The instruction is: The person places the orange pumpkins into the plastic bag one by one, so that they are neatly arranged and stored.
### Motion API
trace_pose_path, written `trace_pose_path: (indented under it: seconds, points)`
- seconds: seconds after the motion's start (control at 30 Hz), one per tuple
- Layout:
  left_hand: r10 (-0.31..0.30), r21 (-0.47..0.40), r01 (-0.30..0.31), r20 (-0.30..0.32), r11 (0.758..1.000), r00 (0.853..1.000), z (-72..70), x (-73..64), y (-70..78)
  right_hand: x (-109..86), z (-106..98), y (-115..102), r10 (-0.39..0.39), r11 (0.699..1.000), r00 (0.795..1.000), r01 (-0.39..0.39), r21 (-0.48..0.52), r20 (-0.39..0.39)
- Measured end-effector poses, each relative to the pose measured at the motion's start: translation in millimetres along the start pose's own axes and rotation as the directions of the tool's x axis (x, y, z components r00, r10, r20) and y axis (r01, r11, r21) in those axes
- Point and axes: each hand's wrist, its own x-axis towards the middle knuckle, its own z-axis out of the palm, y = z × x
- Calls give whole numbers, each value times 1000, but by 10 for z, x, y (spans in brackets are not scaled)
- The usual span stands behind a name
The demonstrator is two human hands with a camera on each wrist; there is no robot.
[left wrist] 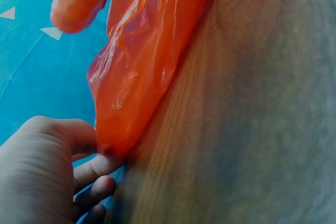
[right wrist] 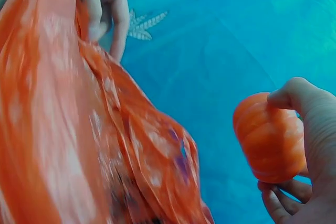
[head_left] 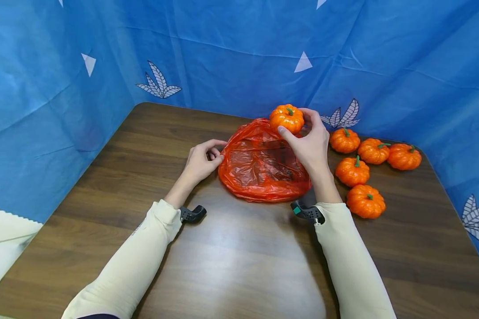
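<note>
A red plastic bag (head_left: pixel 263 188) lies with its mouth spread wide on the table. My left hand (head_left: pixel 202 160) pinches the bag's left rim between thumb and forefinger; the left wrist view shows the red film (left wrist: pixel 134 87) stretched up from those fingers. Above the bag's far right edge, my right hand (head_left: pixel 313 139) holds a small orange pumpkin (head_left: pixel 286 118) with a green stem. In the right wrist view, thumb and fingers grip the pumpkin (right wrist: pixel 268 139) from opposite sides, apart from the bag (right wrist: pixel 152 145).
Several more small pumpkins (head_left: pixel 366 201) stand on the table to the right of my right hand. The brown wooden table (head_left: pixel 223 261) reaches back to a blue curtain (head_left: pixel 239 53) with white leaf prints, which also hangs along both sides.
</note>
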Motion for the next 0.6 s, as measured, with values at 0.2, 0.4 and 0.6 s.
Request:
trace_pose_path:
  seconds: [0.2, 0.4, 0.6]
  points:
    - [-4, -11, 4, -2, 1000, 1000, 0, 3, 0, -17, 182, -27, -3, 1000, 999, 3, -16, 50]
    - [0, -11, 0, -3, 1000, 1000, 6, 9, -2, -71, 270, 110, 46, 998, 994, -41, -50, 101]
    - [2, -10, -2, -2, 1000, 1000, 2, 11, -7, -113, 384, 286, 88, 991, 981, -69, -111, 172]
